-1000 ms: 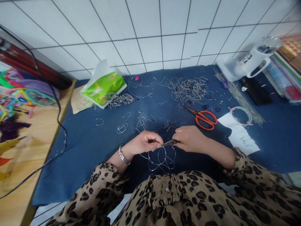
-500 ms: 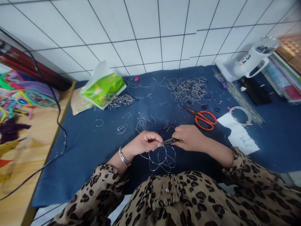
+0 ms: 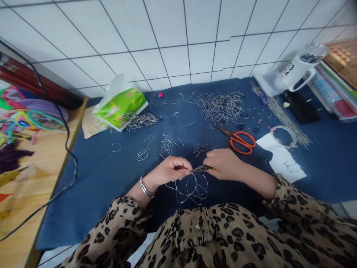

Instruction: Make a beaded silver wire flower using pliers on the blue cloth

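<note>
My left hand (image 3: 170, 171) is closed, pinching the top of a looped wire piece (image 3: 192, 190) strung with small pink beads, which hangs below both hands. My right hand (image 3: 223, 163) is closed round small pliers (image 3: 201, 169), whose tips meet the wire at my left fingertips. A silver bangle (image 3: 145, 187) sits on my left wrist. Both hands hover over the blue cloth (image 3: 111, 178) near my lap.
Orange-handled scissors (image 3: 238, 139) lie just beyond my right hand. A tangle of wire pieces (image 3: 221, 106) and bent loops (image 3: 166, 146) lie farther back. A green tissue pack (image 3: 121, 106), a white mug (image 3: 298, 69), a tape ring (image 3: 284, 137) on paper and a black cable (image 3: 67, 149) surround them.
Both hands have stayed together on the wire piece with only slight shifts. The view has drifted a little.
</note>
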